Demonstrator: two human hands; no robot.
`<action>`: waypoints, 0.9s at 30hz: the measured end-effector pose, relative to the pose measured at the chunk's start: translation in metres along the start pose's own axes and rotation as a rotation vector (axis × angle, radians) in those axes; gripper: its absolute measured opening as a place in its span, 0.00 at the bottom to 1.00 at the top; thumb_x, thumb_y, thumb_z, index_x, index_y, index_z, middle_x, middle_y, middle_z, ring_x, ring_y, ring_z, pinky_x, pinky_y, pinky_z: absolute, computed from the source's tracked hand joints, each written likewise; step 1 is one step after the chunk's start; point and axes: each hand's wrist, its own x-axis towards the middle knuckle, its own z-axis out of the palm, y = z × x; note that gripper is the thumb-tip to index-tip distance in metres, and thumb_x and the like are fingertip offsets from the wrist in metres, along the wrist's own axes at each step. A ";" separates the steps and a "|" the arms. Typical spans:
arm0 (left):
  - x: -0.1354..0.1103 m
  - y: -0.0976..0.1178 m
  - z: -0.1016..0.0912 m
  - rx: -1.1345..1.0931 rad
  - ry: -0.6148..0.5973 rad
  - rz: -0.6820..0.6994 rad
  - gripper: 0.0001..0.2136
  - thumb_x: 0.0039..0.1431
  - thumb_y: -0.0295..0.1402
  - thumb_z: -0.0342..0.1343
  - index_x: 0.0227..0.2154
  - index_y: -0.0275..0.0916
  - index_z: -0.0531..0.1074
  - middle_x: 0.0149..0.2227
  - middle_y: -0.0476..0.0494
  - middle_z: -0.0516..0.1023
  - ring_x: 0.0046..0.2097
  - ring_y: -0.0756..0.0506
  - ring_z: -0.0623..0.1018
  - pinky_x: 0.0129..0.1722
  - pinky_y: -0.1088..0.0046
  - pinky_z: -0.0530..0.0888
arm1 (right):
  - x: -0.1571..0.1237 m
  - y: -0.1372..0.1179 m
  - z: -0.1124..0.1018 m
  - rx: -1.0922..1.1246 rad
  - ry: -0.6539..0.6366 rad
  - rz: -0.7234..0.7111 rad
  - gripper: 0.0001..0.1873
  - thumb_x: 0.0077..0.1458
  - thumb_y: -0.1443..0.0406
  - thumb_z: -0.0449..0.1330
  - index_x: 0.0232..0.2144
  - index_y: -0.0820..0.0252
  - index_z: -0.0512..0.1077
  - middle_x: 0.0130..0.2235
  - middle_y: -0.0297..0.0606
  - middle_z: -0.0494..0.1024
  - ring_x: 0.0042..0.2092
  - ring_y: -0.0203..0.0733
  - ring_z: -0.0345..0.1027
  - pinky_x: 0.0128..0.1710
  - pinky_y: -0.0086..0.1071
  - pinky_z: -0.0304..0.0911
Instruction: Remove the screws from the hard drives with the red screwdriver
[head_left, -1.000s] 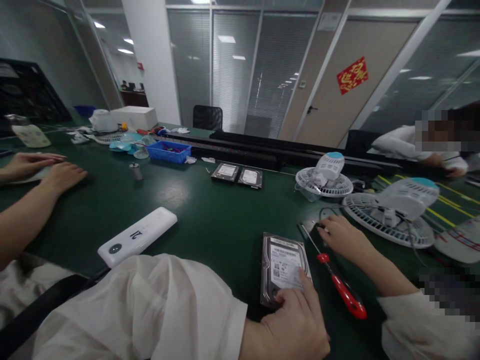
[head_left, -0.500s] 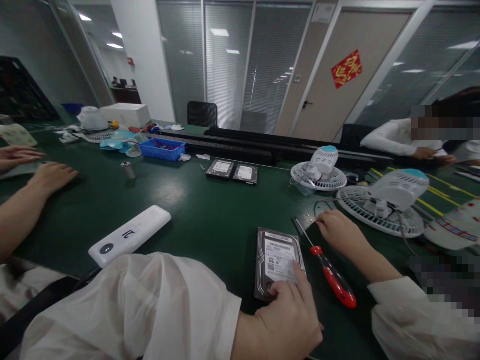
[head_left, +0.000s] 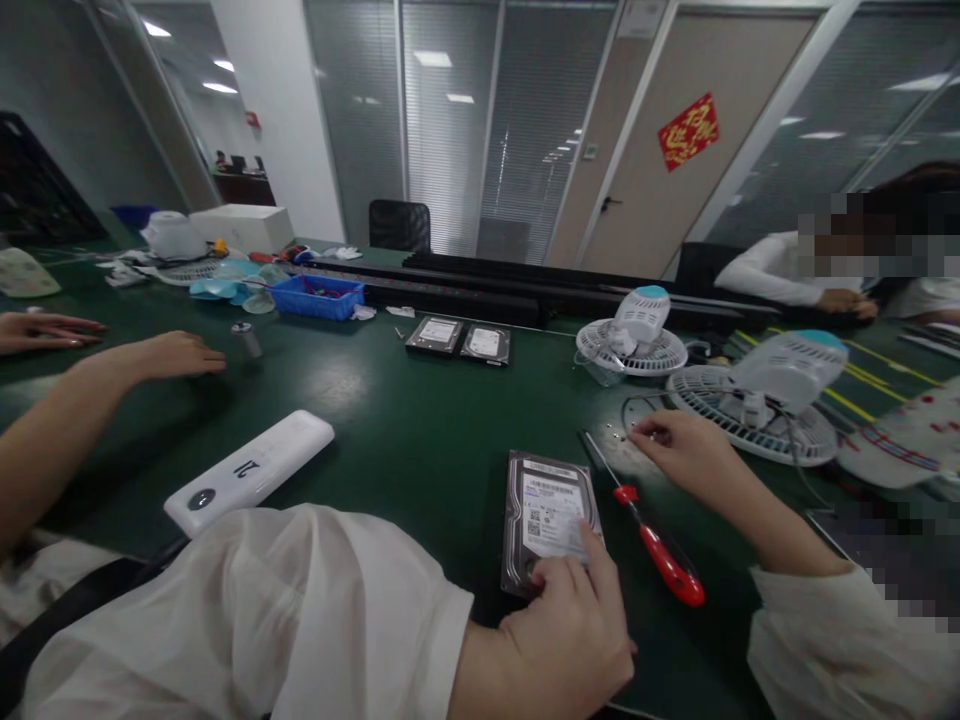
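Observation:
A hard drive (head_left: 551,510) with a white label lies on the green tabletop in front of me. My left hand (head_left: 559,615) holds its near right end, index finger laid along the label and thumb by the lower edge. Just right of the drive rests a red and black screwdriver (head_left: 660,555), its shaft pointing away from me. Beyond its tip are several tiny screws (head_left: 616,434). Beside them my right hand (head_left: 671,437) is closed in a pinch at the tabletop; whatever its fingertips hold is too small to make out.
Two more hard drives (head_left: 459,340) lie farther back, near a blue basket (head_left: 319,297). Fan heads (head_left: 645,340) stand at right. A white device marked 21 (head_left: 251,470) and a small metal cylinder (head_left: 246,340) are at left, near another person's hand (head_left: 176,352). Another person sits far right.
My right hand stays by the screws, its wrist and fingers slightly turned. My left hand remains on the hard drive. At left, another person's hand has moved right, towards the metal cylinder.

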 end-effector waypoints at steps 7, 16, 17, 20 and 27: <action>-0.007 0.003 -0.002 0.016 0.035 0.003 0.18 0.69 0.35 0.49 0.50 0.30 0.80 0.51 0.28 0.80 0.28 0.46 0.77 0.25 0.67 0.70 | -0.019 -0.047 -0.026 0.393 -0.377 0.084 0.19 0.55 0.52 0.60 0.30 0.63 0.78 0.29 0.38 0.81 0.31 0.37 0.73 0.32 0.29 0.67; -0.007 -0.003 -0.006 0.009 -0.003 0.058 0.18 0.68 0.34 0.49 0.51 0.30 0.78 0.50 0.29 0.79 0.29 0.47 0.78 0.25 0.69 0.70 | -0.023 -0.063 -0.022 0.629 -0.701 0.054 0.14 0.52 0.57 0.66 0.30 0.65 0.79 0.28 0.35 0.77 0.29 0.31 0.64 0.30 0.27 0.59; -0.007 -0.003 -0.007 0.011 -0.004 0.067 0.18 0.68 0.33 0.48 0.51 0.30 0.78 0.50 0.29 0.79 0.29 0.47 0.78 0.25 0.69 0.70 | -0.024 -0.065 -0.022 0.624 -0.712 0.054 0.14 0.52 0.57 0.66 0.30 0.65 0.79 0.28 0.35 0.77 0.29 0.31 0.64 0.30 0.27 0.59; -0.008 -0.005 -0.008 0.012 0.018 0.094 0.18 0.68 0.30 0.45 0.50 0.31 0.78 0.50 0.30 0.79 0.27 0.48 0.76 0.24 0.68 0.70 | -0.026 -0.069 -0.022 0.603 -0.728 0.059 0.13 0.51 0.58 0.66 0.29 0.65 0.79 0.29 0.36 0.77 0.30 0.32 0.65 0.31 0.27 0.59; -0.008 -0.003 -0.008 0.018 0.035 0.120 0.19 0.69 0.30 0.43 0.47 0.31 0.79 0.51 0.29 0.78 0.25 0.49 0.75 0.23 0.69 0.70 | -0.027 -0.069 -0.016 0.590 -0.709 0.065 0.11 0.50 0.59 0.66 0.27 0.63 0.78 0.27 0.34 0.76 0.30 0.32 0.65 0.31 0.28 0.60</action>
